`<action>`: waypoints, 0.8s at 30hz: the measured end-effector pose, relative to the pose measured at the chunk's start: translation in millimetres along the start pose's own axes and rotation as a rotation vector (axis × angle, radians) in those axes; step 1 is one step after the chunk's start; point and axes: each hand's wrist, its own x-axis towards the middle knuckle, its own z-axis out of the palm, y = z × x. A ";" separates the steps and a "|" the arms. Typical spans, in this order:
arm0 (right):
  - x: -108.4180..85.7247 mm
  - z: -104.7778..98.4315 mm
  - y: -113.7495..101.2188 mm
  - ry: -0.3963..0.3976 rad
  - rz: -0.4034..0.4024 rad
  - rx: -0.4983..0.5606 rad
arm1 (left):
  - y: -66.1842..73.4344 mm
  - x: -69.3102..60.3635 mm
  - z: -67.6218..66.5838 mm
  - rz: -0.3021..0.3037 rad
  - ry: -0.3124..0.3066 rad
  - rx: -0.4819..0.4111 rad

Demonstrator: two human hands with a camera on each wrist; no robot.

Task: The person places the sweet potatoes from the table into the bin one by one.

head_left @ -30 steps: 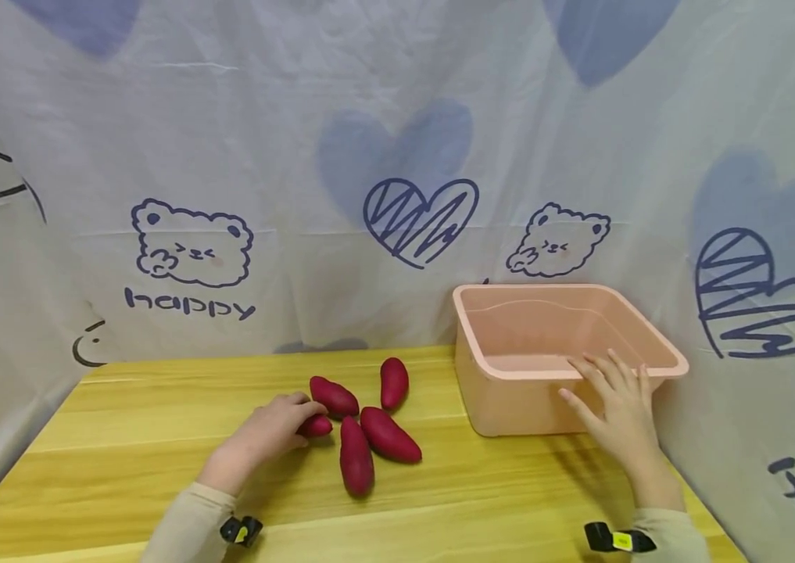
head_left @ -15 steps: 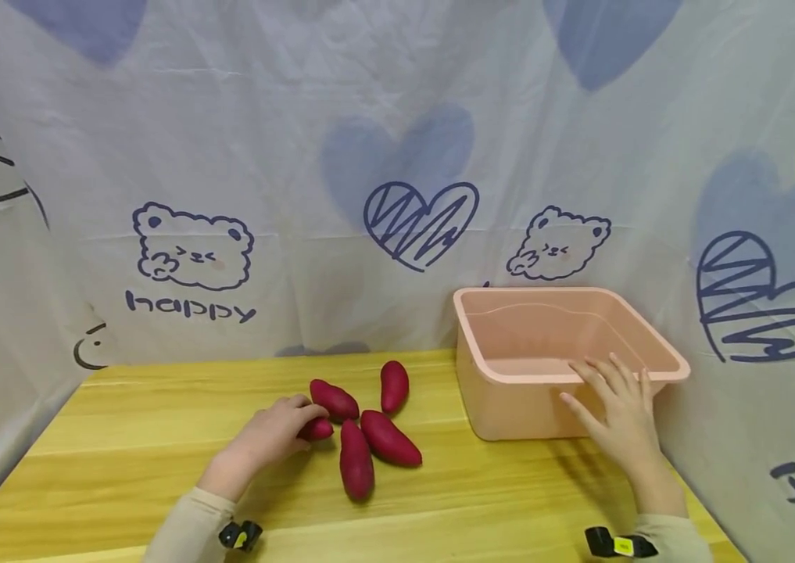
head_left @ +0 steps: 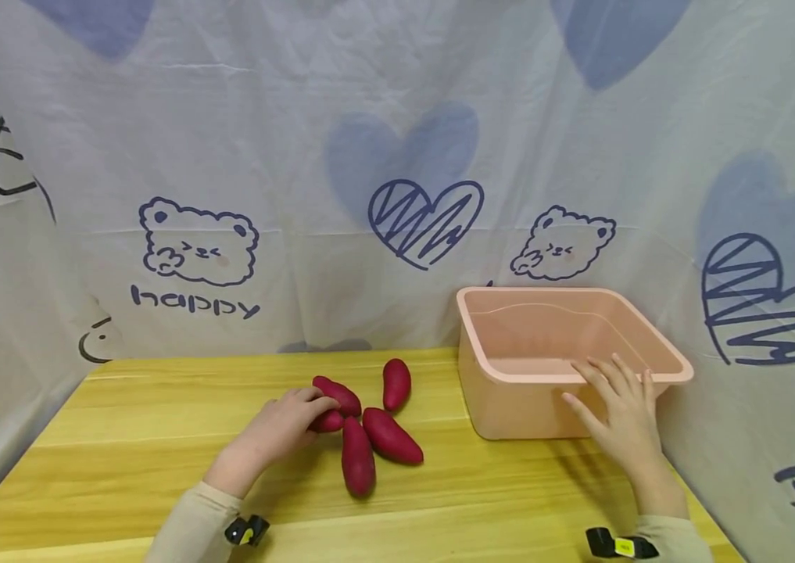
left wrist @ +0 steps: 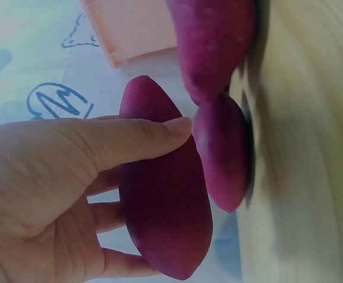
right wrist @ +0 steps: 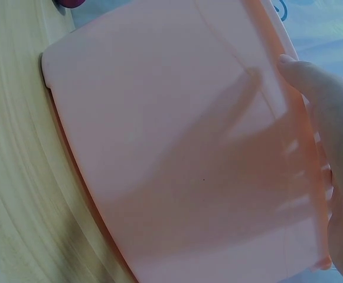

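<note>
In the left wrist view my left hand [left wrist: 59, 171] grips a dark red sweet potato [left wrist: 165, 200], thumb across its front and fingers behind it. The head view has that sweet potato [head_left: 327, 421] partly covered by my left hand [head_left: 281, 430], beside the other sweet potatoes [head_left: 358, 457] grouped on the table. Over the near rim of a pink plastic bin [head_left: 524, 407] lies my right hand [head_left: 622, 418], its fingers spread and fairly straight. In the right wrist view the thumb of my right hand [right wrist: 336, 135] touches the rim of the bin [right wrist: 159, 118].
A yellow wood-grain table [head_left: 439, 516] carries everything. Behind it and at both sides hangs a pale curtain [head_left: 299, 156] with bear and heart drawings. The bin stands at the back right, near the curtain; its inside shows no contents.
My left hand has moved slightly right and away from me with the gripped sweet potato, closer to the others. My right hand keeps its place at the bin.
</note>
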 end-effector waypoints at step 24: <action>0.5 0.2 -0.1 0.005 0.009 0.026 | 35.2 46.2 -36.8 0.098 0.000 0.037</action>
